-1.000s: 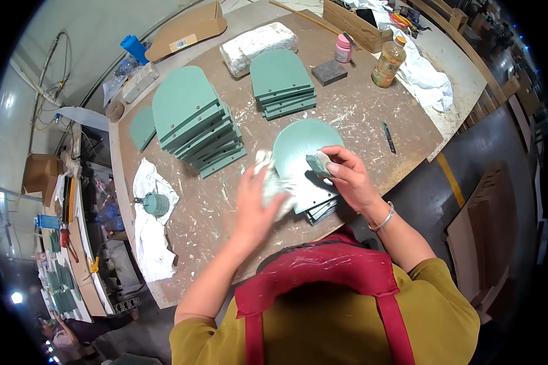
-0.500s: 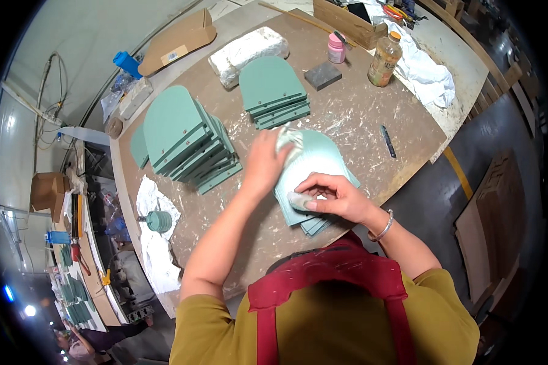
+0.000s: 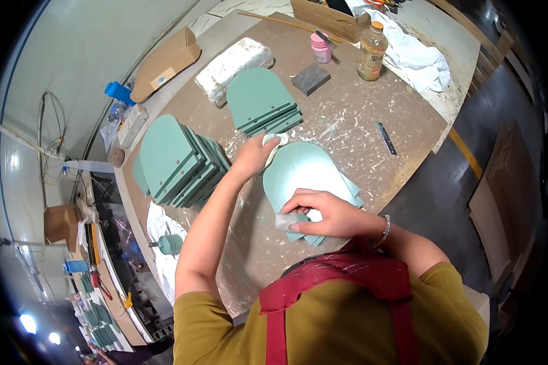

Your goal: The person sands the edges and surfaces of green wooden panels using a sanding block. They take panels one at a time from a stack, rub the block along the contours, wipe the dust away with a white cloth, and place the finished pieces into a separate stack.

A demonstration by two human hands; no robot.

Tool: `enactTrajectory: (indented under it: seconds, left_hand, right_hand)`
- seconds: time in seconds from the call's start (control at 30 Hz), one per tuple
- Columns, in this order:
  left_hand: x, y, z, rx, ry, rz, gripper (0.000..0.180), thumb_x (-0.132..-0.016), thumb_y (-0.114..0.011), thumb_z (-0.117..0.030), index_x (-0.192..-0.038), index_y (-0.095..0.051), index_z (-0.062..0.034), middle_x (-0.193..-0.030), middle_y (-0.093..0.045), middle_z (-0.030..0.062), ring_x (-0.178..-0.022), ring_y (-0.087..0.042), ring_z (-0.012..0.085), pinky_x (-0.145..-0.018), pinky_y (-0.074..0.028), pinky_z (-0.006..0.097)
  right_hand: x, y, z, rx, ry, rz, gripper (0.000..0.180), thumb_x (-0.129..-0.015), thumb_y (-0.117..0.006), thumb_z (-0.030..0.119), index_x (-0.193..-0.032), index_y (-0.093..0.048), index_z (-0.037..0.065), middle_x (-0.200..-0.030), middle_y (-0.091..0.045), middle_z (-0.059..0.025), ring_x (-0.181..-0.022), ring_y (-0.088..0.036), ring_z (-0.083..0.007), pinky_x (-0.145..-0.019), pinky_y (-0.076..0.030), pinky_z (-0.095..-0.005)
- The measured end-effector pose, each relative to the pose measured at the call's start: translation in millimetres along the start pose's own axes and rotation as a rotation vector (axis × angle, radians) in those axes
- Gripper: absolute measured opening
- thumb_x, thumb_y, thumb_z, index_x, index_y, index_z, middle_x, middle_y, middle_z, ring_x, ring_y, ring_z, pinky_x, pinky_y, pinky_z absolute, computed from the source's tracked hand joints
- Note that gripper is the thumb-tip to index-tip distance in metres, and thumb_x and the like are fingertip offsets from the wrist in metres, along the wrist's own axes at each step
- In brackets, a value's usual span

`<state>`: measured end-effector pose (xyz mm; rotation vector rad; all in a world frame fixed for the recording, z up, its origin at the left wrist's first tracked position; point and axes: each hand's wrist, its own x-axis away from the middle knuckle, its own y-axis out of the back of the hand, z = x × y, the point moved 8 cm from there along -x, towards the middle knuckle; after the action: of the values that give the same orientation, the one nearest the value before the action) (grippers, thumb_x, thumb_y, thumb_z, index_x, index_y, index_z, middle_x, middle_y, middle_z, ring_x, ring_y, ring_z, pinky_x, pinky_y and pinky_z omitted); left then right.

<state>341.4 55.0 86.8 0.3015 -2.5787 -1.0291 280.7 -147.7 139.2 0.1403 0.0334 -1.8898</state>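
Note:
My left hand (image 3: pixel 251 157) is closed on a crumpled whitish cloth (image 3: pixel 275 145) at the upper left edge of a pale green, round-ended panel (image 3: pixel 301 164). That panel tops a small, uneven stack, with corners of others sticking out below and to the right. Over the panel's near part, my right hand (image 3: pixel 332 213) pinches a small pale greyish pad or folded piece (image 3: pixel 287 222); its kind is unclear. Beyond my left hand stands a stack of green panels (image 3: pixel 260 94) with holes along their straight edges. A taller stack of similar panels (image 3: pixel 167 155) sits to the left.
Toward the back are a white wrapped bundle (image 3: pixel 234 67), a dark grey block (image 3: pixel 310 79), a pink jar (image 3: pixel 321 48) and an orange-capped bottle (image 3: pixel 371 53). A dark cutter-like tool (image 3: pixel 386 139) lies right. Green round pieces (image 3: pixel 170 244) rest on white cloth at left.
My left hand has moved the cloth from over the panel out to its upper left edge. My right hand has shifted slightly toward me over the panel. The whole view has turned a little.

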Motion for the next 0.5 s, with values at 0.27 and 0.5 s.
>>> enactTrajectory:
  seconds: [0.27,0.5]
  left_hand:
    - [5,1,-50,-0.266,-0.205,-0.137,0.036,-0.096,-0.067,-0.034,-0.106,-0.06,-0.0003,-0.106,-0.067,0.0263,-0.101,-0.063,0.0463,-0.084,-0.049,0.054]
    - [5,-17,-100,-0.285,-0.605,-0.059,0.034,-0.092,-0.07,-0.029,-0.113,-0.061,-0.0032,-0.1,-0.065,0.0214,-0.096,-0.063,0.0422,-0.082,-0.051,0.049]
  right_hand:
    - [0,-8,-4,0.096,0.065,-0.021,0.033,-0.091,-0.072,0.017,-0.119,-0.064,0.003,-0.105,-0.06,-0.0102,-0.091,-0.061,-0.0241,-0.08,-0.05,-0.0349]
    - [-1,-7,-5,0.074,0.081,-0.021,0.033,-0.091,-0.072,0.02,-0.118,-0.064,0.002,-0.105,-0.061,-0.0121,-0.092,-0.063,-0.0267,-0.078,-0.052,-0.0369]
